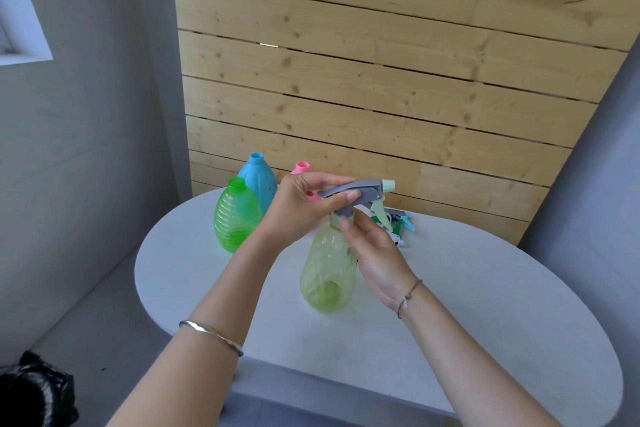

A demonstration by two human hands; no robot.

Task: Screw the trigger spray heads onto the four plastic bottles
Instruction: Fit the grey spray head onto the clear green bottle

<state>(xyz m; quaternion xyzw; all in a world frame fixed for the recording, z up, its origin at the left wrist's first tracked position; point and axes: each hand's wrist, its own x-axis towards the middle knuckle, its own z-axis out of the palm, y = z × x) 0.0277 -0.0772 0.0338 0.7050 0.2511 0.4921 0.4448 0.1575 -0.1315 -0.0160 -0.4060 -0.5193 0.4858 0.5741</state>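
Pale-green translucent plastic bottle (328, 274), likely light, squashy, best steadied at neck: left hand (300, 209) grips grey trigger spray head (362, 188), right hand (378, 254) pinches collar (343, 212).

No text, label, brand or number can be read anywhere in view. The blue bottle (258, 180) has a few dark marks on its side, but they are too small and blurred to make out.
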